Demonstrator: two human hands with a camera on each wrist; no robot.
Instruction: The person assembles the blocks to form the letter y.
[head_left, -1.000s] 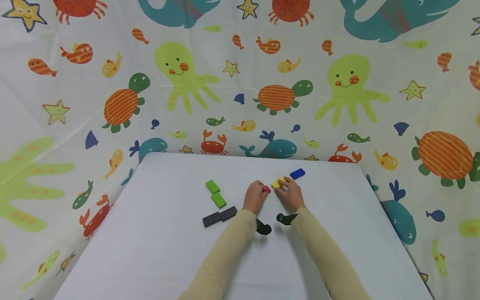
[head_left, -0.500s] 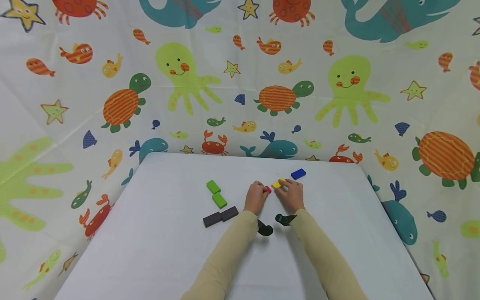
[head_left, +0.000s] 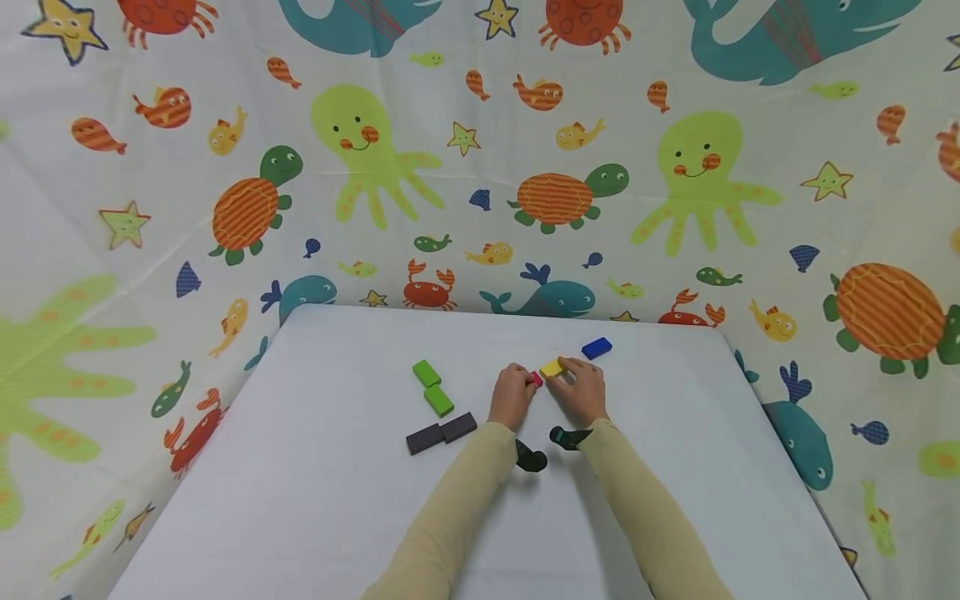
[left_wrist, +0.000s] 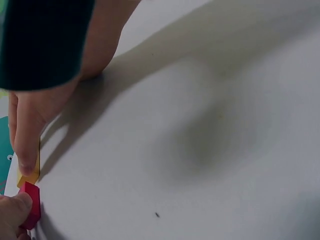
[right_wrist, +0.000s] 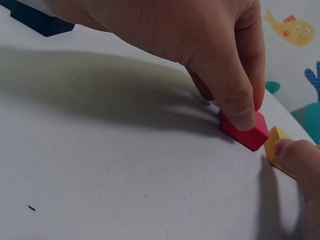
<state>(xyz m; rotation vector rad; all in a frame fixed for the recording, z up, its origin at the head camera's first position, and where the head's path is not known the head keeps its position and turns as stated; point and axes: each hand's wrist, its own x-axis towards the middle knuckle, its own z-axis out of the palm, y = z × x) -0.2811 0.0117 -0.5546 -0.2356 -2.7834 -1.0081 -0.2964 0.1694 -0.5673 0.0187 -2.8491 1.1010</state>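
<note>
On the white surface (head_left: 300,517), the right hand (head_left: 585,392) and left hand (head_left: 512,396) face each other, both gripping. The right pinches the yellow block (head_left: 552,367), its long axis slanting away rightward; the left pinches the red block (right_wrist: 250,137) at the yellow's near-left end, very close, contact uncertain.

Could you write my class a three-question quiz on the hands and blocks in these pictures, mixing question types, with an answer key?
1. True or false: the left hand pinches the red block.
2. Multiple choice: which colour of block does the right hand hold? A) blue; B) yellow; C) dark grey.
3. Count: how many green blocks lie on the table?

Key: 1. True. 2. B, the yellow block. 3. Two.
</note>
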